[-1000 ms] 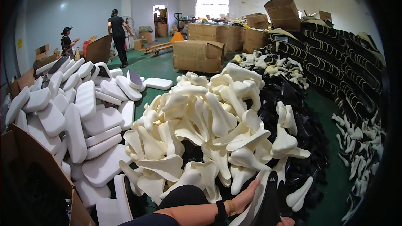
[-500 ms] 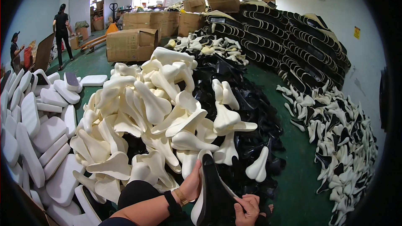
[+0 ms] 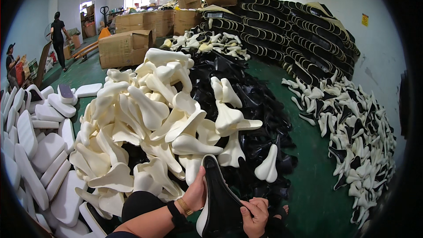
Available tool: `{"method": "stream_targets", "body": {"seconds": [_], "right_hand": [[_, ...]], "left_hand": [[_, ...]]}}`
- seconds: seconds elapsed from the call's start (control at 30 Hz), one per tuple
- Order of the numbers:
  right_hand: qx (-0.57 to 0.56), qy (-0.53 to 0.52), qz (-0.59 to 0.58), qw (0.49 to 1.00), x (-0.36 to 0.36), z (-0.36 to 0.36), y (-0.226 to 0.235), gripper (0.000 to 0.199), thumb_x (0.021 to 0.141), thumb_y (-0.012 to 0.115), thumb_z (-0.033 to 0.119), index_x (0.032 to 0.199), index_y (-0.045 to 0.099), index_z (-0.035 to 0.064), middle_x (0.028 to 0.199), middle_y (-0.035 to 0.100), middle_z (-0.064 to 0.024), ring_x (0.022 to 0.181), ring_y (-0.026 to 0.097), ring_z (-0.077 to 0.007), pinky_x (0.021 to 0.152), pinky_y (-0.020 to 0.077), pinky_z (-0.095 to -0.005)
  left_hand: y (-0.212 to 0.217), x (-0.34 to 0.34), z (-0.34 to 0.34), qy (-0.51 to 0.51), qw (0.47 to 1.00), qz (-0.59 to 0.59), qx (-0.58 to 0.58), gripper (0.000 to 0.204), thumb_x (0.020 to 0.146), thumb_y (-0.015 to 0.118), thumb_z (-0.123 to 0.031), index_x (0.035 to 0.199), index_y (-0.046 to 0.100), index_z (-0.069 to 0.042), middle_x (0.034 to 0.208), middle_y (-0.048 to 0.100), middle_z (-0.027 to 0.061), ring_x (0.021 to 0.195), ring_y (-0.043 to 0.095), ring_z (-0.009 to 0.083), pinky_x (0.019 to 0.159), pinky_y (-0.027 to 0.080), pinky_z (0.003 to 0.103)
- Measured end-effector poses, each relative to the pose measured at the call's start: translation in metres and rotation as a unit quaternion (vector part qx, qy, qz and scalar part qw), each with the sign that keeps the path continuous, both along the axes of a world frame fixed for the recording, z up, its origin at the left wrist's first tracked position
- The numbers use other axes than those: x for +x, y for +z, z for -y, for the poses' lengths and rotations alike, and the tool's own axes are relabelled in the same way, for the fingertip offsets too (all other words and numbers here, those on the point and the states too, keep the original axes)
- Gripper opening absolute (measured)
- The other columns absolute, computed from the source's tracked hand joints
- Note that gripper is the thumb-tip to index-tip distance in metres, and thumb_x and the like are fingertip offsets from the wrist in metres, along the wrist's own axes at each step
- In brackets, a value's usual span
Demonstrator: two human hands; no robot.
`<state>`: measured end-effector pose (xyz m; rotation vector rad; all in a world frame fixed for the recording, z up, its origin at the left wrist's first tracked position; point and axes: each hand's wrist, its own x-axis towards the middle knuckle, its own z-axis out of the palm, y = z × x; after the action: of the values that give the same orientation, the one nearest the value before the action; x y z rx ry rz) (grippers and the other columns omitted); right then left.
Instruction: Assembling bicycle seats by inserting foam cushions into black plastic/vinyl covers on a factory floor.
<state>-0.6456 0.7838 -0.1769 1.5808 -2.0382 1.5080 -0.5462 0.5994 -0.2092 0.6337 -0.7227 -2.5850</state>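
Observation:
A bicycle saddle [image 3: 217,200], a black shell with a cream foam pad showing along its left edge, stands nose up between my hands. My left hand [image 3: 195,193] wraps round its left side below the nose, the thumb pointing up along the edge. On the right edge, lower down, my right hand [image 3: 254,216] holds the rim with bent fingers; the fingertips behind it are hidden. Just beyond lies a heap of cream foam saddle pads [image 3: 128,119]. Black saddle shells [image 3: 269,121] are piled to its right, with a single foam pad [image 3: 267,167] on top.
White foam blocks [image 3: 48,150] are heaped at the left. More black and white saddle pieces [image 3: 363,145] line the right side of the green floor [image 3: 304,167]. Cardboard boxes [image 3: 119,50] and tall stacks of black saddles [image 3: 299,35] stand behind. Two people are at the far left.
The saddle has turned, showing its black face more squarely and less foam on its right edge. Both hands keep hold of it. The whole scene has shifted slightly left.

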Motion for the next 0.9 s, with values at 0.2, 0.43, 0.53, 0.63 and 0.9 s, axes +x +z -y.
{"method": "stream_targets", "body": {"seconds": [0.2, 0.43, 0.53, 0.63, 0.9], "right_hand": [[0.03, 0.009, -0.014, 0.999, -0.002, -0.005, -0.014, 0.028, 0.08, 0.071, 0.004, 0.107, 0.065, 0.0006, 0.097, 0.061, -0.0126, 0.097, 0.056, -0.032, 0.087, 0.0443, -0.0403], [0.024, -0.066, 0.01, 0.997, -0.004, 0.008, -0.029, 0.021, 0.071, 0.074, 0.004, 0.092, 0.074, 0.0084, 0.08, 0.05, -0.0072, 0.085, 0.05, -0.0275, 0.077, 0.0414, -0.0371], [0.026, -0.075, -0.005, 0.997, -0.012, 0.011, -0.038, 0.021, 0.072, 0.074, 0.005, 0.093, 0.073, 0.0082, 0.08, 0.05, -0.0065, 0.083, 0.051, -0.0265, 0.074, 0.042, -0.0366], [0.021, -0.078, -0.015, 0.997, -0.014, 0.017, -0.037, 0.02, 0.073, 0.073, 0.003, 0.092, 0.072, 0.0065, 0.079, 0.05, -0.0054, 0.082, 0.05, -0.0247, 0.072, 0.041, -0.0338], [0.019, -0.088, -0.014, 0.996, -0.016, 0.018, -0.049, 0.017, 0.075, 0.074, 0.007, 0.092, 0.073, 0.0087, 0.077, 0.049, -0.0041, 0.083, 0.049, -0.0243, 0.073, 0.0408, -0.0344]], "left_hand": [[-0.006, 0.003, 0.001, -0.005, 1.0, 0.01, 0.003, 0.072, 0.097, 0.026, -0.062, 0.112, 0.058, 0.001, 0.107, 0.065, 0.0189, 0.105, 0.061, 0.0319, 0.098, 0.047, 0.043], [-0.024, -0.004, -0.008, 0.011, 0.999, 0.005, -0.031, 0.033, 0.095, 0.056, -0.028, 0.122, 0.048, -0.01, 0.107, 0.064, 0.0144, 0.103, 0.063, 0.0257, 0.09, 0.053, 0.039], [-0.017, -0.003, -0.011, 0.002, 0.998, 0.021, -0.063, 0.056, 0.089, 0.066, -0.019, 0.135, 0.035, -0.011, 0.12, 0.053, 0.0051, 0.108, 0.053, 0.0183, 0.095, 0.045, 0.035], [-0.02, -0.001, -0.009, -0.001, 0.998, 0.031, -0.063, 0.05, 0.088, 0.065, -0.013, 0.13, 0.039, -0.01, 0.115, 0.056, 0.0053, 0.104, 0.057, 0.0182, 0.091, 0.048, 0.034], [-0.024, -0.007, -0.011, 0.034, 0.998, 0.056, -0.014, 0.019, 0.089, 0.057, -0.005, 0.106, 0.05, -0.009, 0.09, 0.063, 0.007, 0.077, 0.066, 0.0199, 0.071, 0.058, 0.034]]}}
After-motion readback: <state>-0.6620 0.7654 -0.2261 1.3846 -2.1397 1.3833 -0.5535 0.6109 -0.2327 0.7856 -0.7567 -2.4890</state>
